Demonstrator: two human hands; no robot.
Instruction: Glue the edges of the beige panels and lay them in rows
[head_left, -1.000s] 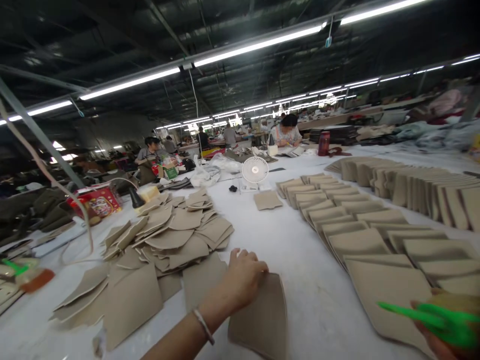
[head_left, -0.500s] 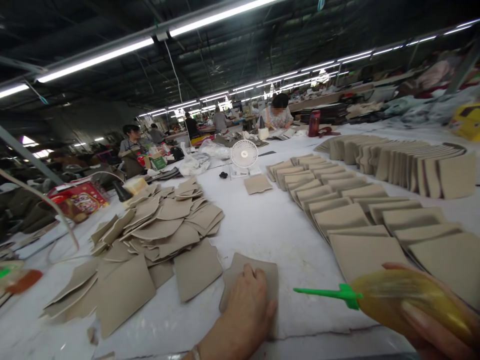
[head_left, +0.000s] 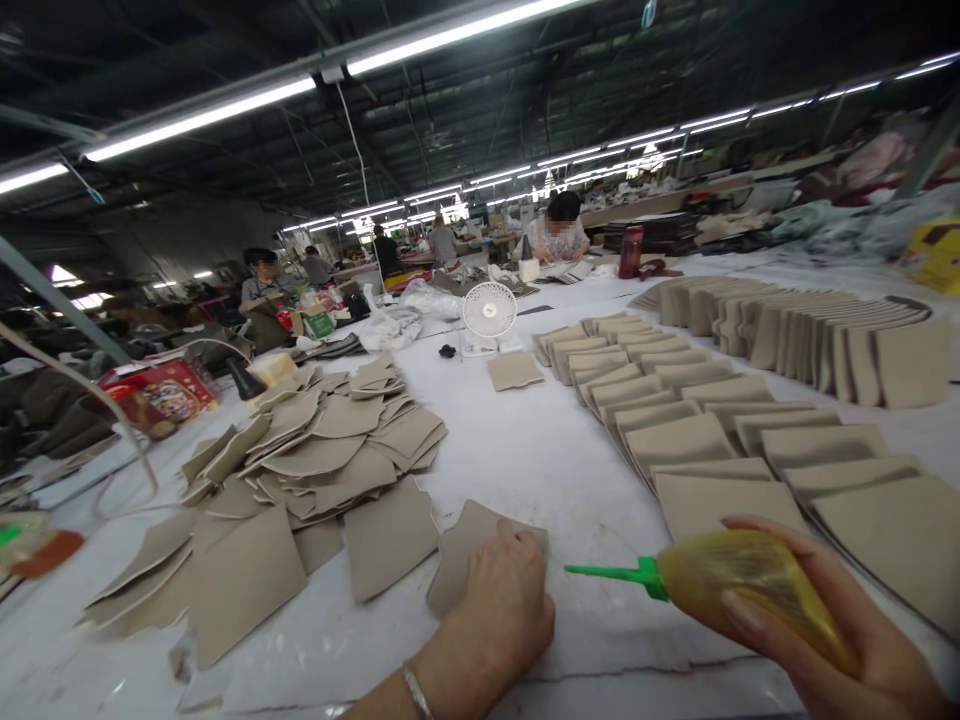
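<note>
My left hand (head_left: 504, 600) lies with curled fingers on a beige sheet piece (head_left: 459, 556), gripping it near its right edge; the hand covers much of that side. In my right hand (head_left: 847, 630) is a squeeze bottle (head_left: 739, 580) of amber liquid, my fingers wrapped round it. Its thin green nozzle (head_left: 611, 573) points left, just right of my left hand, and touches nothing that I can see. Another beige piece (head_left: 391, 540) rests flat to the left, beside a loose heap of similar pieces (head_left: 330, 445).
Overlapping rows of beige pieces (head_left: 675, 440) run along the right, with a curved row (head_left: 810, 330) behind. A small white fan (head_left: 490, 310) and a single piece (head_left: 515, 371) stand mid-table. Further back are a red bottle (head_left: 631, 251) and a person (head_left: 559, 230). A red box (head_left: 169, 390) sits left.
My right hand has brought the bottle left, its nozzle closer to my left hand. The piece under my left hand has turned slightly and shifted left.
</note>
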